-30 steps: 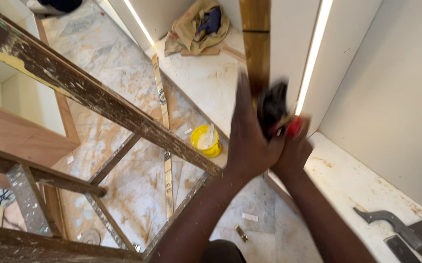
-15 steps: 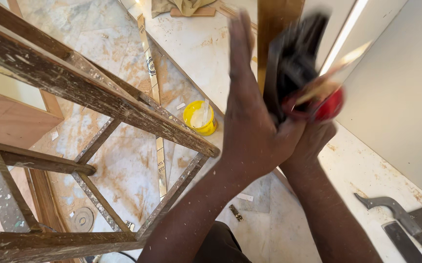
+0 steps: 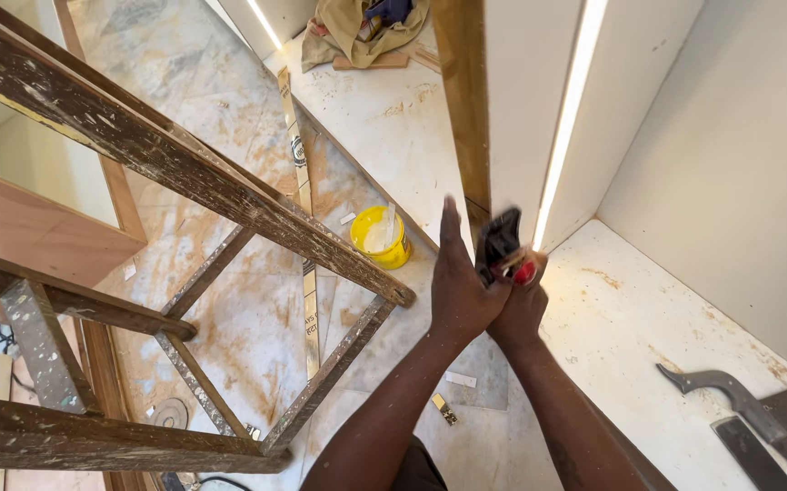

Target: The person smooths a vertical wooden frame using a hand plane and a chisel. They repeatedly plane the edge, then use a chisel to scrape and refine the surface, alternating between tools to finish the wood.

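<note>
My right hand (image 3: 519, 314) is closed around a small black and red tool (image 3: 503, 247), held at the lower end of a vertical brown wooden strip (image 3: 463, 100) on a white panel. My left hand (image 3: 456, 284) is flat beside the tool, fingers straight and pointing up along the strip, its palm against the tool's left side. Both forearms reach up from the bottom of the view. The tool's tip is hidden between my hands and the strip.
A paint-spattered wooden ladder frame (image 3: 166, 164) crosses the left. On the floor below are a yellow tub (image 3: 381, 238), a long measuring strip (image 3: 305, 209) and a cloth bundle (image 3: 362, 32). A saw handle (image 3: 730, 400) lies on the dusty white shelf (image 3: 630, 327) at right.
My hands and the tool have dropped from high and close to the camera down to the foot of the wooden strip. The view has pulled back, showing more floor and ladder.
</note>
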